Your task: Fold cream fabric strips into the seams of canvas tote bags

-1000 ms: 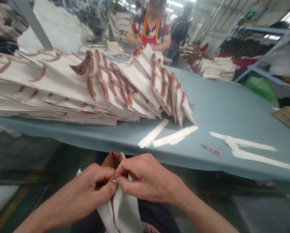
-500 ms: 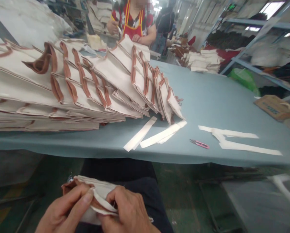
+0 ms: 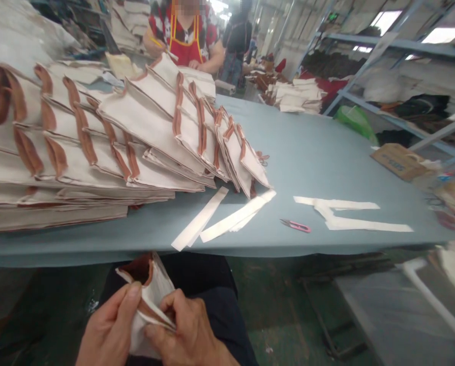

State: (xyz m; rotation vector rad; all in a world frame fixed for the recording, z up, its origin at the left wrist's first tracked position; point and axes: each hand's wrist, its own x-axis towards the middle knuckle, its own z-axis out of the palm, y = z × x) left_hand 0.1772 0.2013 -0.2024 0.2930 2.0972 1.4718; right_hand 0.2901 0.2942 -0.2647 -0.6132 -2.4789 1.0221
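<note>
Over my lap I hold a cream fabric piece (image 3: pixel 160 282) with a brown inner side, its mouth facing up at the far end. My left hand (image 3: pixel 111 325) is closed, thumb and fingers pinching its brown-lined edge. On the other side my right hand (image 3: pixel 189 325) is closed on the same piece, gripping a folded cream edge with a brown strip showing beneath. The fingertips of my right hand are partly hidden in the fold. Beyond my hands, a large pile of similar cream pieces with brown edging (image 3: pixel 151 157) lies on the table.
The blue-grey table (image 3: pixel 273 147) carries cream strips (image 3: pixel 231 218), more strips (image 3: pixel 349 216) to the right and pink thread snips (image 3: pixel 296 225). A cardboard box (image 3: pixel 397 160) is at the right. Across the table stands a person in a red apron (image 3: pixel 185 48). Shelving (image 3: pixel 364 40) rises behind.
The view has shifted right. The fabric piece has tilted upward, and its brown-lined mouth now shows more. Both hands keep their grip on it.
</note>
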